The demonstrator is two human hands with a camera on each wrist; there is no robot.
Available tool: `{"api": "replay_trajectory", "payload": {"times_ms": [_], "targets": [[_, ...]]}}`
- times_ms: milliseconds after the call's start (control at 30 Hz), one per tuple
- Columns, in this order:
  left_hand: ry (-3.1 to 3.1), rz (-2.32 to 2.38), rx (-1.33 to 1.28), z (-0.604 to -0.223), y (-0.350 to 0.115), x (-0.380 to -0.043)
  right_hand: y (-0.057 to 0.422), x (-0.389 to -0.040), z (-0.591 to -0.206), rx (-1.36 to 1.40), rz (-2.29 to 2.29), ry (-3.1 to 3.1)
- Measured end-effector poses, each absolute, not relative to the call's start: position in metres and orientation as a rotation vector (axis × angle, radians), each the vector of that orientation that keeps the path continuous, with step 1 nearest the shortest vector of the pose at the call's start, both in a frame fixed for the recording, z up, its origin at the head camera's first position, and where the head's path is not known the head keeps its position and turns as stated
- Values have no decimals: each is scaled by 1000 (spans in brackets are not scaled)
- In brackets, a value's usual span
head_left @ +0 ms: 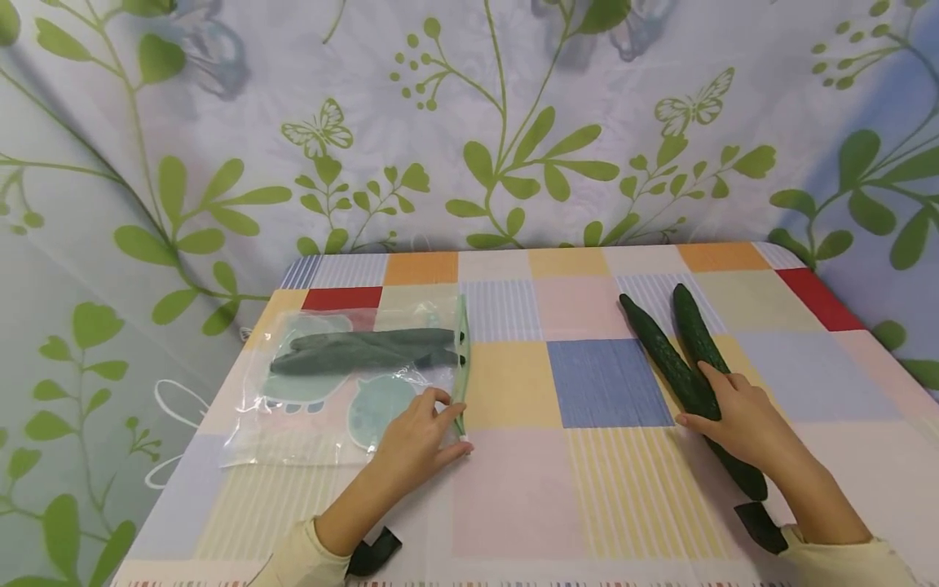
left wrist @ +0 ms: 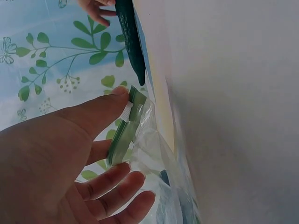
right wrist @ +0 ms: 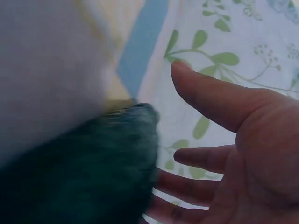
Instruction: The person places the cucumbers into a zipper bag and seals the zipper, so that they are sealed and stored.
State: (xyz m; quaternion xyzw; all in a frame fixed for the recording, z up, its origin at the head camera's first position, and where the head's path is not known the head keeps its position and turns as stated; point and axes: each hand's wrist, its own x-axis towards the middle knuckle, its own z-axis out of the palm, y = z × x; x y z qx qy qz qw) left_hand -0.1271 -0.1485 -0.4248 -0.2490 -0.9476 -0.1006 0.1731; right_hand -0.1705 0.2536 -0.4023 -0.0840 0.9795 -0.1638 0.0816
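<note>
A clear zip bag [head_left: 301, 436] with a green zip strip [left wrist: 124, 140] lies on the left of the table, two cucumbers [head_left: 367, 346] inside it. My left hand [head_left: 414, 440] pinches the near end of that strip between thumb and fingers, as the left wrist view shows. On the right, two more cucumbers [head_left: 660, 355] lie side by side, pointing away from me. Over them is my right hand [head_left: 744, 420], thumb by the left one and fingers above the right one. In the right wrist view a blurred cucumber [right wrist: 93, 168] lies beside its spread, fairly straight fingers [right wrist: 205, 158].
A patchwork-patterned cloth [head_left: 513, 489] covers the table. Behind it hangs a leaf-and-butterfly curtain [head_left: 506, 122], close to the far edge. Black straps [head_left: 760, 526] show at both wrists.
</note>
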Motion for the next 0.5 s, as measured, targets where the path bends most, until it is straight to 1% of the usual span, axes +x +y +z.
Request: {"api": "replay_trajectory", "payload": {"times_ms": [167, 500], "targets": [[-2684, -286, -708, -427, -148, -126, 262, -169, -413, -257, -425, 2871], [-2638, -283, -721, -428, -151, -128, 263, -183, -416, -281, -302, 2828]]}}
